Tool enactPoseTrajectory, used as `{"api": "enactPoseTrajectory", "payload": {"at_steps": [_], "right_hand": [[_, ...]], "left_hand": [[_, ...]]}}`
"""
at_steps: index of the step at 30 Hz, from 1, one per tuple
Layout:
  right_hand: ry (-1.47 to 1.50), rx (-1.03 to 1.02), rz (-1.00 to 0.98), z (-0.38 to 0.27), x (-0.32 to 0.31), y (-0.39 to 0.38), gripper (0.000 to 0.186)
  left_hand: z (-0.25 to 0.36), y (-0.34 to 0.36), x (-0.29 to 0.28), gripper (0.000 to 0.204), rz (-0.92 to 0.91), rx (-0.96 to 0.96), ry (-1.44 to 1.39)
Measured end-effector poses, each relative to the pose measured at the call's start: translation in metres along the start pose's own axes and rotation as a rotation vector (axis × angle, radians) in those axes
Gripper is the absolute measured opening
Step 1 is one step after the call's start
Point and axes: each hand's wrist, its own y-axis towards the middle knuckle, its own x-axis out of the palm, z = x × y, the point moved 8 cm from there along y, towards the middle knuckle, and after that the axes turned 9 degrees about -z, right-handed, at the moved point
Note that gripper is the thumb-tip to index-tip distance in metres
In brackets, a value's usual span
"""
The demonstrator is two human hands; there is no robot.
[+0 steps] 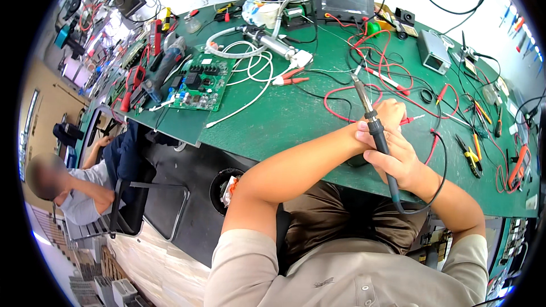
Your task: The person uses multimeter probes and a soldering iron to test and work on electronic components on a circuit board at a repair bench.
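My right hand (pixel 398 159) grips a black-handled soldering iron (pixel 378 136), its metal shaft pointing up and away from me and its cord looping below. My left hand (pixel 391 112) lies just beyond it on the bench, with curled fingers; what they hold, if anything, is hidden. A red test probe (pixel 406 120) is beside that hand. My left forearm crosses beneath the iron, close to my right hand. Red and black leads (pixel 335 96) wind over the green bench (pixel 267 136) around both hands, and a thin pale wire runs near the iron's tip.
A circuit board (pixel 193 85) and white tubing (pixel 250 57) lie left. A screen unit (pixel 344 0) and metal box (pixel 433 51) stand behind. Pliers (pixel 469 153) and a meter (pixel 517 167) lie right. A seated person (pixel 96 187) is left, near a black bin (pixel 222 185).
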Motion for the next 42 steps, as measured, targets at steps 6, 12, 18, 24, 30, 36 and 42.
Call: {"api": "enactPoseTrajectory", "payload": {"at_steps": [6,12,18,24,30,36,42], "right_hand": [[0.003,0.014,-0.032,0.010,-0.014,-0.001,0.030],[-0.059,0.042,-0.073,0.020,-0.025,-0.011,0.034],[-0.121,0.066,-0.024,0.029,-0.033,-0.022,0.024],[-0.139,0.119,0.010,0.034,-0.032,-0.032,0.026],[-0.085,0.168,0.167,0.042,-0.040,-0.036,0.032],[-0.054,0.280,0.296,0.045,-0.045,-0.033,0.028],[0.041,0.411,0.324,0.051,-0.043,-0.035,0.030]], "left_hand": [[-0.001,-0.002,-0.004,0.018,0.056,0.064,-0.042],[-0.008,0.000,-0.007,0.029,-0.030,0.087,-0.184],[0.006,-0.008,-0.020,0.024,0.004,0.073,-0.059],[0.017,-0.012,-0.026,0.017,-0.033,-0.033,-0.169],[0.024,-0.010,-0.026,0.016,0.008,-0.020,-0.051],[0.034,-0.012,-0.026,0.013,0.028,0.030,0.001],[0.034,-0.013,-0.023,0.014,0.040,0.037,-0.009]]}}
